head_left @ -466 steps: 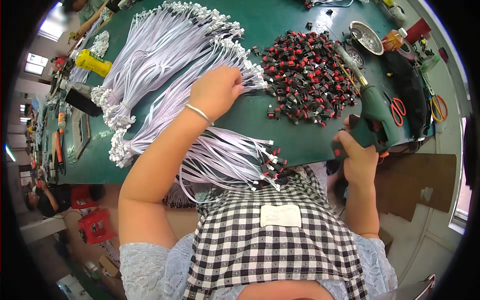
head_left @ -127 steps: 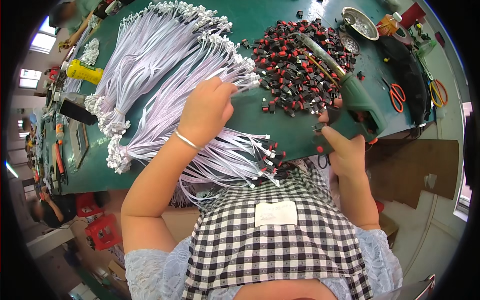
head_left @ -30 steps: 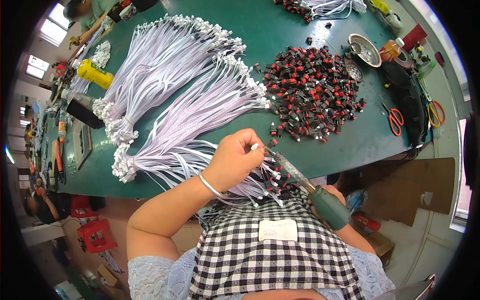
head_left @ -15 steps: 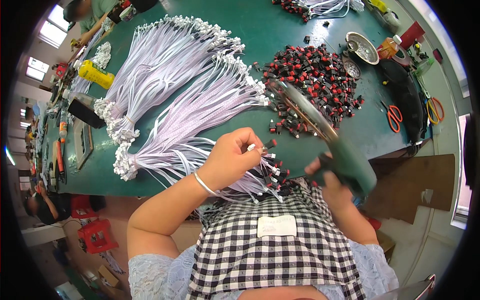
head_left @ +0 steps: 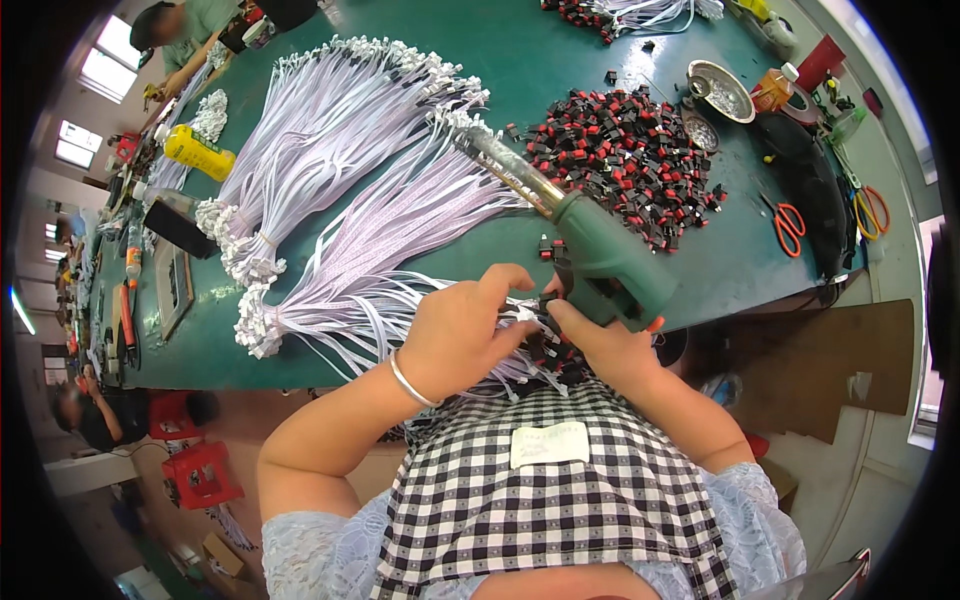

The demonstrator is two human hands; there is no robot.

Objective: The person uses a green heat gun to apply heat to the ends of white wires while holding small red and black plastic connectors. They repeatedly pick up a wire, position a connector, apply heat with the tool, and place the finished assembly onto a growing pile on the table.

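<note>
In the middle, just beyond my apron, my left hand (head_left: 460, 325) is closed in a pinch on the connector end of a thin white cable. My right hand (head_left: 612, 350) grips a green pistol-shaped tool (head_left: 615, 260) with a long metal barrel pointing up and left. Its thumb and fingers come right up to the left fingertips, at a small black connector (head_left: 547, 298). Beneath both hands lie white cables (head_left: 390, 300), with black-and-red connectors (head_left: 560, 355) on their near ends. The exact contact between the fingertips is partly hidden.
Bundles of white ribbon cables (head_left: 330, 150) spread over the green table (head_left: 480, 50). A pile of black-and-red connectors (head_left: 630, 150) lies beyond the tool. To the right are orange-handled scissors (head_left: 788, 228) and a metal bowl (head_left: 722, 90); a yellow bottle (head_left: 197, 152) stands left.
The green tool has swung left and up, and my right hand has moved in to meet the left. My left hand stays near the same place with its cable.
</note>
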